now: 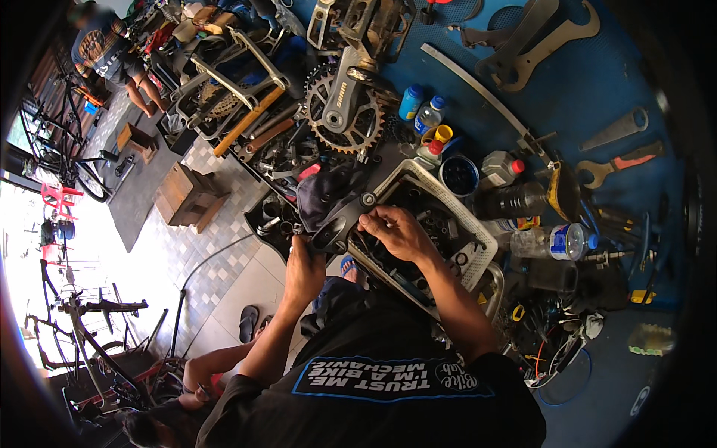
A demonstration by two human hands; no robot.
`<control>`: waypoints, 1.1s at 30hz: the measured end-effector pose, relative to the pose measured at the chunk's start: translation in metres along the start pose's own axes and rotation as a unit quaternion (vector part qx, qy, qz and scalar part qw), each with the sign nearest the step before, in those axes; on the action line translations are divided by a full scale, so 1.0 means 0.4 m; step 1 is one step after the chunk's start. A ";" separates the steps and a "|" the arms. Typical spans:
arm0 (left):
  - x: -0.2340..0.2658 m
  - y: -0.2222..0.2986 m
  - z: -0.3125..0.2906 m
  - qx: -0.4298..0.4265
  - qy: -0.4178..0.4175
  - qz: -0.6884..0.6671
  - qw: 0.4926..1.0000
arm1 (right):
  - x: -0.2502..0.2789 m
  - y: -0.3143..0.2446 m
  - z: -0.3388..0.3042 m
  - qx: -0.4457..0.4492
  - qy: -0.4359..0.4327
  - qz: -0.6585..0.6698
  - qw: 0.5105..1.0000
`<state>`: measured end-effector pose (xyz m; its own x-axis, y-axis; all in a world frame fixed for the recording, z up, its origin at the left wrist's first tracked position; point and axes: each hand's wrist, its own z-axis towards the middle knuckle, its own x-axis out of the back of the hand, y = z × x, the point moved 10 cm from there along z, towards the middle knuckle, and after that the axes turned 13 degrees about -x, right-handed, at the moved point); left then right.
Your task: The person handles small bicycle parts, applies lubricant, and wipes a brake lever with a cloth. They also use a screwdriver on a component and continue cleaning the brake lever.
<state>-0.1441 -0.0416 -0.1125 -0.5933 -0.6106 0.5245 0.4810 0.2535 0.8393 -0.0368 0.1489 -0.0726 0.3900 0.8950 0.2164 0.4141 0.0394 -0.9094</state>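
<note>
I hold a black bicycle crank arm [337, 225] over the edge of a cluttered workbench. My left hand [302, 267] grips its lower end from below. My right hand [396, 231] pinches the arm near its upper end, just under the round eye [367, 199]. A dark rag or cap [320, 193] lies right behind the crank arm. Under my right hand stands a white plastic basket [437, 196] full of small dark metal parts.
A silver crankset with chainring [343, 112] lies on the bench beyond, beside small bottles [420, 108] and a tin [458, 175]. Large wrenches [523, 45] hang on the blue board. A clear bottle [556, 241] lies at right. Wooden stools [187, 196] stand on the floor; one person [112, 56] stands far left, another [202, 373] sits low.
</note>
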 end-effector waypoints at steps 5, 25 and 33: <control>-0.037 0.041 -0.039 -0.061 -0.006 -0.010 0.998 | -0.013 0.007 -0.004 -0.031 0.044 -0.090 0.995; -0.052 0.012 0.004 0.091 -0.115 -0.377 0.914 | -0.038 -0.131 -0.022 0.044 -0.071 -0.163 0.983; 0.011 -0.024 0.015 0.084 -0.054 -0.413 0.905 | 0.265 0.058 -0.077 0.048 0.131 -0.149 0.979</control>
<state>-0.1552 -0.0421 -0.1175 -0.7701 -0.5687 -0.2889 -0.2550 -0.1406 0.9566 0.0393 0.2310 -0.0599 0.4656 0.6936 0.5497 0.4676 0.3345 -0.8182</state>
